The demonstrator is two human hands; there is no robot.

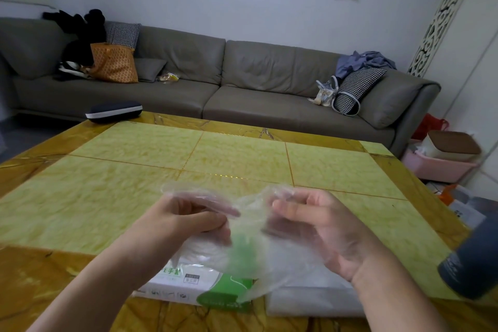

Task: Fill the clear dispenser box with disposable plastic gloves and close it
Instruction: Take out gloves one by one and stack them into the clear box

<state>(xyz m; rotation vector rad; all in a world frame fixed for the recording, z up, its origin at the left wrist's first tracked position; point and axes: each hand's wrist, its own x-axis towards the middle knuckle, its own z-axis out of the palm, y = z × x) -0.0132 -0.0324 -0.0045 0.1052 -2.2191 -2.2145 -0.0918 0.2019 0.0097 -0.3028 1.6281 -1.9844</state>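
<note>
Both of my hands hold a bunch of thin, clear disposable plastic gloves point(250, 248) above the table's near edge. My left hand point(188, 221) pinches the left side of the bunch. My right hand point(315, 226) grips its right side with curled fingers. Under the gloves lies a white and green glove pack point(204, 291). To its right, partly hidden by my right forearm, lies a pale translucent box point(310, 302), apparently the clear dispenser box; I cannot tell whether it is open.
The yellow tiled table point(242, 159) stretches ahead. A dark grey bottle point(474, 259) stands at the right edge, close to my right wrist. A black and white case point(114, 111) sits at the far left corner. A grey sofa point(242, 89) runs behind.
</note>
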